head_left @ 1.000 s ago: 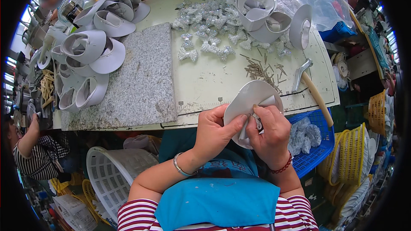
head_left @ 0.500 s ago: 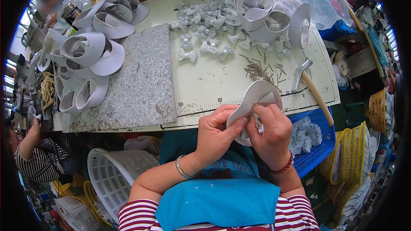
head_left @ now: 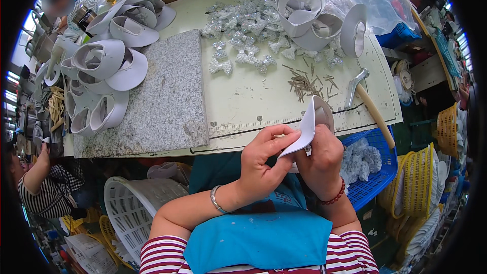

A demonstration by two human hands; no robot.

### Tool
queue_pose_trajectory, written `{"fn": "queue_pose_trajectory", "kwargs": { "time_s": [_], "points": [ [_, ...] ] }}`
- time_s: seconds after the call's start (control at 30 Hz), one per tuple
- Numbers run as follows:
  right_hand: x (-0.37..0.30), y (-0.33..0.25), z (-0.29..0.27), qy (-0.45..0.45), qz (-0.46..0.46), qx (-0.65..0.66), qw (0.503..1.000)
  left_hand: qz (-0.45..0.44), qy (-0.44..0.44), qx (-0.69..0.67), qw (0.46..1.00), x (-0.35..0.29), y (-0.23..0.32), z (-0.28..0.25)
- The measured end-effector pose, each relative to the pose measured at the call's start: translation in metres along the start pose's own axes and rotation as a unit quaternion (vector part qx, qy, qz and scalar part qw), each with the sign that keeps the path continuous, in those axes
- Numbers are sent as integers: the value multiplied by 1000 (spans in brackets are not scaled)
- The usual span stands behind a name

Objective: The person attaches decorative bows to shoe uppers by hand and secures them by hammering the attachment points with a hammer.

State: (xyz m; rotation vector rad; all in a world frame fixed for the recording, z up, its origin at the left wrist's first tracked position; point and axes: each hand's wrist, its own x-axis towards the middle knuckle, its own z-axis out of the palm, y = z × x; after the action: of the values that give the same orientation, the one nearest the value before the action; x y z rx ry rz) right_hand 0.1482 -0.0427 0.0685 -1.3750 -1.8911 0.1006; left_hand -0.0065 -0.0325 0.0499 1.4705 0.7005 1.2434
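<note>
A curved white shoe upper (head_left: 306, 128) is held above the table's front edge, turned nearly edge-on. My left hand (head_left: 265, 158) pinches its left edge between thumb and fingers. My right hand (head_left: 323, 160) is closed on its inner side, with the fingertips partly hidden behind the white edge; whether they also hold a small piece is hidden. Beyond the hands lie thin brown nail-like pins (head_left: 307, 85) in a loose scatter. A hammer (head_left: 374, 113) with a pale wooden handle rests to the right. Sparkly white bows (head_left: 248, 25) are heaped farther back.
A speckled stone slab (head_left: 157, 91) covers the table's left part, with stacked white uppers (head_left: 101, 58) along it. More uppers (head_left: 302, 7) stand at the back. A blue basket (head_left: 375, 172) with white wrapped pieces is below right; a white basket (head_left: 134, 208) is below left.
The white upper has turned from showing its broad face to nearly edge-on. My left fingers have shifted along its edge, and my right hand has rolled with it.
</note>
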Motion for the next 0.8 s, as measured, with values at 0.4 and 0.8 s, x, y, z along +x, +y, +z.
{"fn": "queue_pose_trajectory", "kwargs": {
  "time_s": [0.4, 0.8],
  "points": [
    [2, 7, 6, -7, 20, 18, 1000, -195, 37, -188, 962, 0, -10, 5],
    [2, 5, 2, 19, 54, 96, 994, -68, 22, -75, 995, -1, -9, 8]
  ]
}}
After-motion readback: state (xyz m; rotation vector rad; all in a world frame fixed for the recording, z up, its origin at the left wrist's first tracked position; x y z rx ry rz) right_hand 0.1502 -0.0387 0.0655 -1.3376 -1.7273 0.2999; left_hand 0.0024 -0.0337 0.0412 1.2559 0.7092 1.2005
